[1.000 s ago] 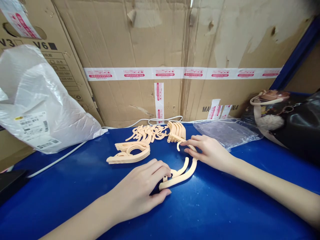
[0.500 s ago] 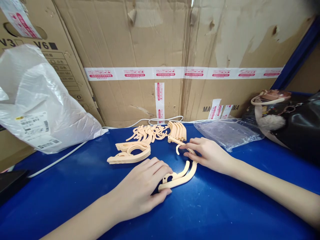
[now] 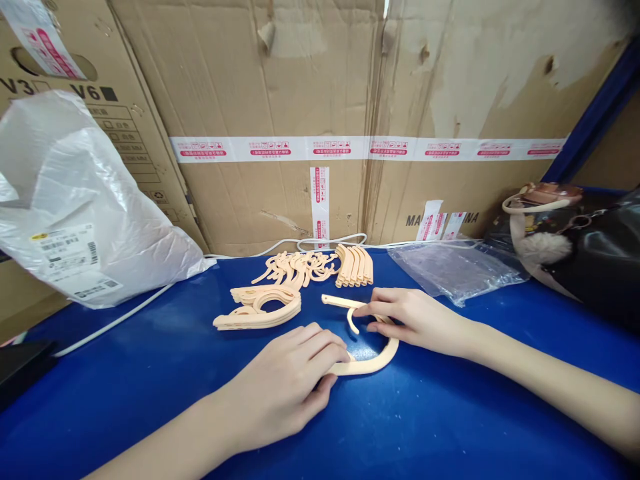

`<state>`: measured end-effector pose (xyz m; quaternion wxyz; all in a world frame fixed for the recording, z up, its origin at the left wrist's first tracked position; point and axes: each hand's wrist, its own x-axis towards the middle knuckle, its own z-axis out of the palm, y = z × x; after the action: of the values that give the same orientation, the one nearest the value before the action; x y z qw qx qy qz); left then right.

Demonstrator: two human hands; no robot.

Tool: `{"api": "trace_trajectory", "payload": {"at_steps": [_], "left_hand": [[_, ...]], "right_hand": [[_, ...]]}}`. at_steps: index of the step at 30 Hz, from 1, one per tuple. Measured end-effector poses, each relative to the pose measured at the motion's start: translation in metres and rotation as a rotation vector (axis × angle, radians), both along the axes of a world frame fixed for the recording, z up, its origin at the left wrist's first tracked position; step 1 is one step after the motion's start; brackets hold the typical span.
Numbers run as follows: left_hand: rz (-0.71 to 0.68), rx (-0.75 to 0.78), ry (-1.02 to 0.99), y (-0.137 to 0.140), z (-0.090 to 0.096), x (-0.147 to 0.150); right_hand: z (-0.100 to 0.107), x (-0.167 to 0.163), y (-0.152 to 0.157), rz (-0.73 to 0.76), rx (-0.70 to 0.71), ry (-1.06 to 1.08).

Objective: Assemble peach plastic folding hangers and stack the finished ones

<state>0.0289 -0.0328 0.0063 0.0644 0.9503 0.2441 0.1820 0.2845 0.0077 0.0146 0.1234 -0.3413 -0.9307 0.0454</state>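
Note:
A beige plastic folding hanger (image 3: 373,365) lies low over the blue table between my two hands. My left hand (image 3: 295,377) grips one curved arm of it at the lower left, thumb below and fingers over the top. The fingers hide that arm's end. My right hand (image 3: 420,317) pinches the hanger near its middle, by the small curved hook (image 3: 353,321). Another straight arm juts out leftward from under these fingers. Behind my left hand lies a stack of folded beige hangers (image 3: 265,313).
At the back sit a pile of loose hooks and curved pieces (image 3: 300,267) and a row of hanger arms (image 3: 355,267). A clear plastic bag (image 3: 455,270) and dark bag (image 3: 595,247) are right, a white parcel bag (image 3: 90,213) left. Cardboard boxes (image 3: 280,200) stand behind.
The upper arm of the hanger has come down and left, away from the row of arms. The hook has dropped slightly, and the inner piece beside my left hand is now mostly covered.

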Motion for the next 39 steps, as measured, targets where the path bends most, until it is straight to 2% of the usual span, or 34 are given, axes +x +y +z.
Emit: {"api": "trace_trajectory", "payload": {"at_steps": [10, 15, 18, 21, 25, 28, 31, 35, 39], "left_hand": [[-0.053, 0.049, 0.033, -0.004, 0.002, 0.003], [-0.119, 0.067, 0.078, -0.009, 0.004, 0.005], [-0.14, 0.071, 0.099, -0.013, 0.005, 0.006], [-0.147, 0.089, 0.104, -0.019, 0.004, 0.007], [-0.169, 0.1, 0.067, -0.023, 0.004, 0.008], [-0.186, 0.047, 0.072, -0.021, 0.006, 0.007], [-0.189, 0.006, 0.062, -0.016, 0.005, 0.004], [-0.145, 0.032, 0.032, -0.01, 0.002, 0.0], [-0.069, 0.073, 0.037, -0.01, 0.008, 0.002]], "right_hand": [[0.004, -0.001, -0.009, 0.148, -0.09, 0.037], [0.005, -0.009, -0.017, 0.171, -0.13, 0.068], [0.006, -0.013, -0.022, 0.119, -0.139, 0.09], [0.007, -0.015, -0.024, 0.072, -0.222, 0.152], [0.004, -0.018, -0.021, 0.106, -0.368, 0.281], [0.0, -0.026, -0.012, 0.08, -0.305, 0.315], [-0.003, -0.037, -0.001, 0.055, -0.22, 0.243], [-0.004, -0.05, 0.01, 0.069, -0.153, 0.167], [-0.004, -0.055, 0.013, 0.07, -0.14, 0.208]]}}
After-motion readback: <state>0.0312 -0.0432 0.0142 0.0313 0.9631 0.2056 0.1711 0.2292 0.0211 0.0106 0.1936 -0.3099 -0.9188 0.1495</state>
